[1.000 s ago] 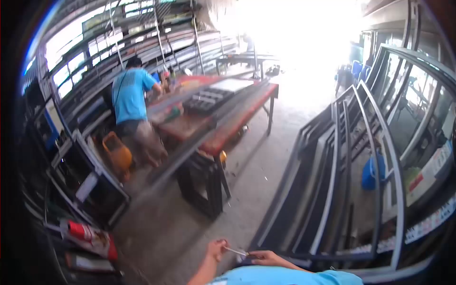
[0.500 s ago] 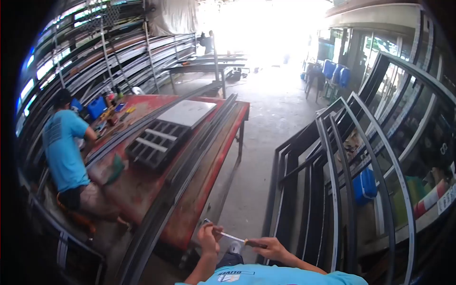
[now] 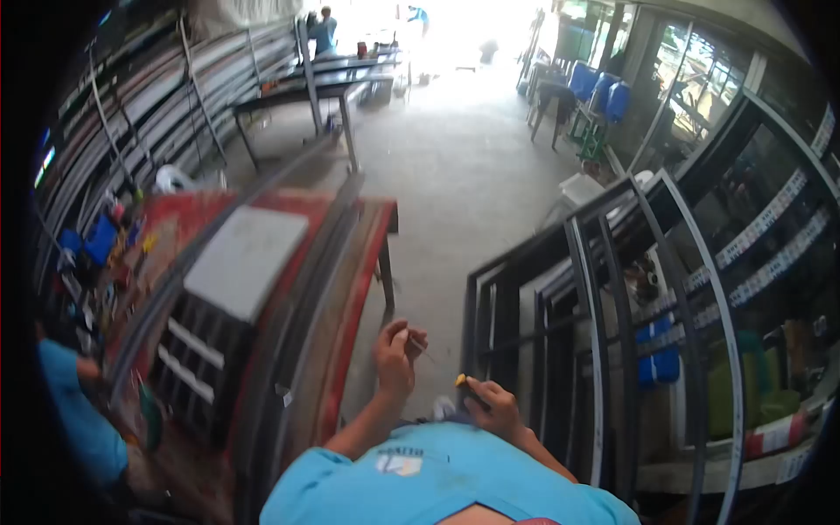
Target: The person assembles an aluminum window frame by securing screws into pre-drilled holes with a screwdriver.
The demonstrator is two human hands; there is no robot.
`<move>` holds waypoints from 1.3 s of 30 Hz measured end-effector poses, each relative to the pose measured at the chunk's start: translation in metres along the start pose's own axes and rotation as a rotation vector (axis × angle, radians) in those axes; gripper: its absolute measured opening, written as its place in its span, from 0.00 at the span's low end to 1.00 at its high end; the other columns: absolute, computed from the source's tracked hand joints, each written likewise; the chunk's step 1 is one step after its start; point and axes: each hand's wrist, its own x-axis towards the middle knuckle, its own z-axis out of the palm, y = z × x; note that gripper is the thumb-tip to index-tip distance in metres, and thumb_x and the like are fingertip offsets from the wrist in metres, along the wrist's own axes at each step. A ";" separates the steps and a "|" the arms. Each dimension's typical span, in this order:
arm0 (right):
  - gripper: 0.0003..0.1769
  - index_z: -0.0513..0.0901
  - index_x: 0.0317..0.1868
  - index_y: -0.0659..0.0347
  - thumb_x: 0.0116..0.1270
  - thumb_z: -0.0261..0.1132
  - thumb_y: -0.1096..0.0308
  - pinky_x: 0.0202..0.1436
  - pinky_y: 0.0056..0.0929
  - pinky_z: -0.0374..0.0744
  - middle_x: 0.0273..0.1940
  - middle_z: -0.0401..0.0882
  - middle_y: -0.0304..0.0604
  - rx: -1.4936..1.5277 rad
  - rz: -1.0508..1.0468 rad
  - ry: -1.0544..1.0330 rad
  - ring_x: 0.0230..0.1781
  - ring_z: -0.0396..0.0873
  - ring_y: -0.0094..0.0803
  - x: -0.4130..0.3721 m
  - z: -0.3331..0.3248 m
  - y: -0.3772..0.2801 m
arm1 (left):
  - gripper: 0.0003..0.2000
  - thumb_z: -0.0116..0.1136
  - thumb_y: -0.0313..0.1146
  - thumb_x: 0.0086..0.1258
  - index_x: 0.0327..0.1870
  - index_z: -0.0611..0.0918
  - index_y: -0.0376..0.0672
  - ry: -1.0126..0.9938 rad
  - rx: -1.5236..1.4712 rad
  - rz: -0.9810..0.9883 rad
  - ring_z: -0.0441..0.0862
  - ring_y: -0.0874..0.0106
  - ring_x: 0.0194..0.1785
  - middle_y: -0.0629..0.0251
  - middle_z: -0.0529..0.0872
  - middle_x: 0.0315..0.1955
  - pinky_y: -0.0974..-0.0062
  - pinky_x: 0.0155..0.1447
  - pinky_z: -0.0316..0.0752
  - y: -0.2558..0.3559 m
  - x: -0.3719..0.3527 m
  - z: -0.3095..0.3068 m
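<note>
Both my hands are in front of my blue shirt, between the red worktable and the leaning frames. My right hand (image 3: 497, 409) is closed round the dark handle of what looks like a screwdriver (image 3: 460, 380), with a yellow part at its front. The fingers of my left hand (image 3: 398, 357) are pinched about the thin metal shaft, beyond the handle. The shaft is faint against the pale floor, and its tip is hidden by the left fingers.
On my left, the red worktable (image 3: 350, 359) bears dark metal profiles (image 3: 302, 306), a pale panel (image 3: 248, 260) and a slatted dark piece (image 3: 197, 350). A co-worker in blue (image 3: 79, 411) is at its far side. Dark frames (image 3: 604, 332) lean close on my right.
My view has tilted downward and shifted, so the worktable and co-worker sit further left. Both hands have risen in view, still at the screwdriver.
</note>
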 end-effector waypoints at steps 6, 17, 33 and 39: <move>0.24 0.79 0.57 0.53 0.57 0.68 0.72 0.31 0.33 0.81 0.35 0.80 0.50 -0.050 -0.077 -0.082 0.28 0.82 0.42 0.193 0.003 0.081 | 0.09 0.44 0.25 0.73 0.50 0.73 0.42 0.089 -0.154 0.104 0.82 0.70 0.41 0.63 0.81 0.35 0.68 0.47 0.81 0.012 0.194 0.040; 0.27 0.76 0.60 0.56 0.59 0.68 0.71 0.37 0.31 0.79 0.37 0.79 0.51 -0.029 0.006 -0.412 0.33 0.81 0.39 0.554 0.033 0.282 | 0.08 0.44 0.25 0.73 0.48 0.73 0.41 0.318 -0.131 0.032 0.81 0.69 0.36 0.61 0.81 0.33 0.68 0.45 0.81 -0.024 0.581 0.089; 0.24 0.75 0.62 0.63 0.66 0.64 0.69 0.24 0.19 0.70 0.30 0.76 0.33 0.850 0.812 -0.421 0.22 0.71 0.18 1.000 -0.071 0.536 | 0.12 0.48 0.25 0.69 0.52 0.73 0.36 0.163 0.045 -0.071 0.83 0.66 0.42 0.56 0.81 0.39 0.66 0.50 0.82 -0.059 1.051 0.337; 0.24 0.75 0.63 0.58 0.67 0.65 0.64 0.28 0.18 0.72 0.32 0.78 0.32 0.757 0.707 -0.585 0.29 0.74 0.18 1.178 -0.092 0.585 | 0.11 0.52 0.27 0.67 0.49 0.75 0.39 0.246 -0.218 0.039 0.84 0.64 0.41 0.55 0.83 0.37 0.67 0.47 0.82 -0.049 1.190 0.387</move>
